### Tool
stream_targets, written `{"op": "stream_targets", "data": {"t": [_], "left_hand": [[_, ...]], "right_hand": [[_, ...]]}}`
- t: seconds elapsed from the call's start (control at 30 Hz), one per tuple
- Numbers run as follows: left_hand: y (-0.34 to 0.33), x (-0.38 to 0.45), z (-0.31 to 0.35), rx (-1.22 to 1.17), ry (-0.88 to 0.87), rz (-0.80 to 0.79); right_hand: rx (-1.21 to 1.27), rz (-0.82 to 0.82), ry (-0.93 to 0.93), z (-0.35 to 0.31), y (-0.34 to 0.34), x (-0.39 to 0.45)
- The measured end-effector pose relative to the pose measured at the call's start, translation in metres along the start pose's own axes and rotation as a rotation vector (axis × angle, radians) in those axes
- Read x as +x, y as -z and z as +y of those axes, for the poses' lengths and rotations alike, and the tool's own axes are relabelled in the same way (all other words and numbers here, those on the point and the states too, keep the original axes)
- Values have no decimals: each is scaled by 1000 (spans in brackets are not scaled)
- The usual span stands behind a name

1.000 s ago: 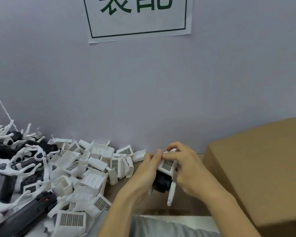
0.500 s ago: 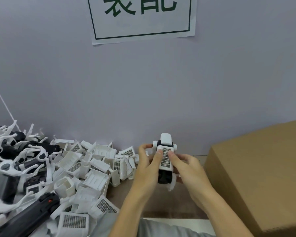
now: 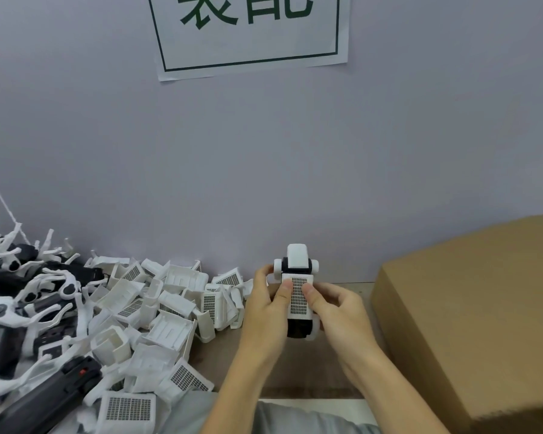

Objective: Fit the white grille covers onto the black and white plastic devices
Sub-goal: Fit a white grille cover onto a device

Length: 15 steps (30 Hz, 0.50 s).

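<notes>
Grille cover (image 3: pixel 298 295) sits on the black-and-white device (image 3: pixel 297 289), held upright above the desk (image 3: pixel 295 371) between left hand (image 3: pixel 268 311) and right hand (image 3: pixel 336 311), fingers grasping, thumbs pressing its face; seating step, likely needs firm even push until flush.

Two hands are in view, the left hand (image 3: pixel 268 311) and the right hand (image 3: pixel 342 317), and between them they hold one device (image 3: pixel 297 267) with one grille cover (image 3: pixel 298 296) on it. One cardboard box (image 3: pixel 470 314) stands to the right. One paper sign (image 3: pixel 251 32) hangs on the wall. The loose covers (image 3: pixel 170 308) on the table form one pile, well over a dozen, too tangled for an exact count. The unfinished devices (image 3: pixel 29 302) at far left overlap too much to count.
</notes>
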State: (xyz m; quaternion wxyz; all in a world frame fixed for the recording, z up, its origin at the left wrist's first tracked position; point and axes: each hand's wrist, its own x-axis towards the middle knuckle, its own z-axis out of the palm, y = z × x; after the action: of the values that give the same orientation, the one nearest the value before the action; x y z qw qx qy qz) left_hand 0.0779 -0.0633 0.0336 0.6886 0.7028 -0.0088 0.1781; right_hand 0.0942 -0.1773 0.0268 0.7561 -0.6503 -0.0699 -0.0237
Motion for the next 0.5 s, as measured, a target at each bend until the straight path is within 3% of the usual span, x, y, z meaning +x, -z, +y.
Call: {"op": "stream_targets", "data": {"t": [0.17,0.5], "left_hand": [[-1,-3,1,-156,-23,-45],[-7,-2,-2,88,-152,79]], "right_hand": [[117,-61,15,-4,2,0],[-24,55,55,-1,-3,1]]}}
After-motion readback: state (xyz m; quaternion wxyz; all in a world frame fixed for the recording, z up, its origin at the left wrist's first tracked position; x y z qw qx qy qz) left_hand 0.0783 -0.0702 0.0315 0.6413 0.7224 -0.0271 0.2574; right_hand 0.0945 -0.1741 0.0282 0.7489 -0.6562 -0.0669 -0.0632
